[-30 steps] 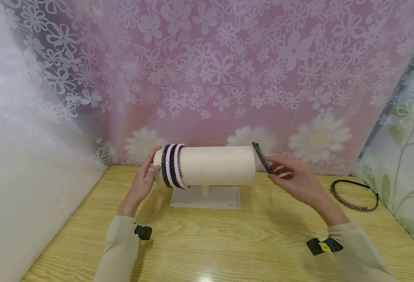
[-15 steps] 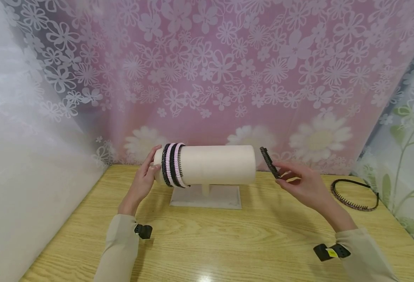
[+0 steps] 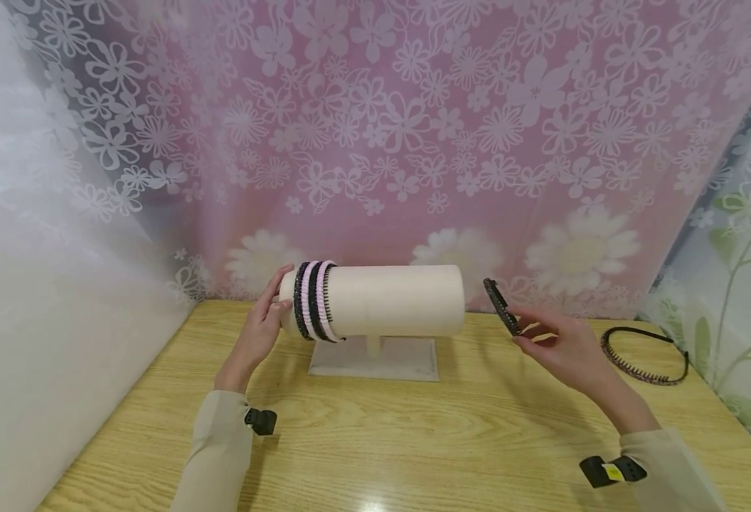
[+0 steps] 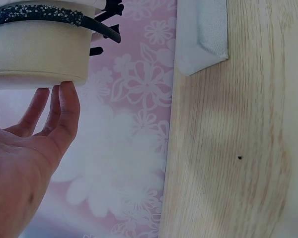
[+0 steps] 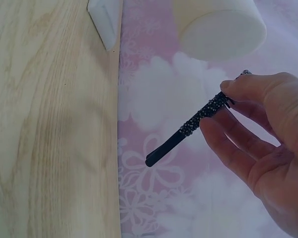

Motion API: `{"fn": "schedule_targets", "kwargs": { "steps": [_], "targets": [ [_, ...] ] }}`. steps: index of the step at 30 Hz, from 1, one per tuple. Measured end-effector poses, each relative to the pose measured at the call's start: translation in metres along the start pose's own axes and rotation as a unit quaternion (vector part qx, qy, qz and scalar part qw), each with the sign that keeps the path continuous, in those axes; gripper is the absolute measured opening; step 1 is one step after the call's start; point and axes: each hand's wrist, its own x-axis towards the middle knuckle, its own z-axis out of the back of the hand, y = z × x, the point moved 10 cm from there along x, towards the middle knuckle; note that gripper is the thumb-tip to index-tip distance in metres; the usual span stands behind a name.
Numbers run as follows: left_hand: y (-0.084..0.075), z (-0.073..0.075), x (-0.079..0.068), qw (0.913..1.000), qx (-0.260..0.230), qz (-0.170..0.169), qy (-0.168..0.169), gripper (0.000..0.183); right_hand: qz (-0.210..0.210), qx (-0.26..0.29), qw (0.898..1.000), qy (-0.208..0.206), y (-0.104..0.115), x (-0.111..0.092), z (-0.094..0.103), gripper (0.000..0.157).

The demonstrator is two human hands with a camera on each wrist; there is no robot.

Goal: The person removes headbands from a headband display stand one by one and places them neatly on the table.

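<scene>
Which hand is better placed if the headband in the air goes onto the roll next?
Right, I'd judge: the right hand pinches the dark headband near the bare end of the roll. The left hand touches the opposite end, beside other headbands.

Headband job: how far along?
In hand: right hand holds a beaded headband clear of the display roll; left hand grips the roll's end. Direction unclear: if loading, four headbands on the roll look done and the loose headband on the table remains; if unloading, the reverse.
</scene>
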Motion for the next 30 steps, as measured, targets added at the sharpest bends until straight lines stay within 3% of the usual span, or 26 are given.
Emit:
{"fn": "schedule_targets", "kwargs": {
  "steps": [13, 23, 30],
  "targets": [
    [-0.001, 0.001, 0.0, 1.0, 0.006, -0.007, 0.0, 0.053, -0.01, -0.038, 0.999, 0.003, -0.011, -0.012, 0.001, 0.049],
    [-0.001, 0.0, 0.0, 1.0, 0.002, -0.006, 0.0, 0.052, -0.018, -0.036, 0.999, 0.005, -0.023, -0.02, 0.001, 0.048],
    [-0.002, 0.0, -0.001, 1.0, 0.0, -0.007, -0.001, 0.053, -0.05, -0.031, 0.998, 0.025, -0.035, -0.025, -0.001, 0.043]
  ]
}}
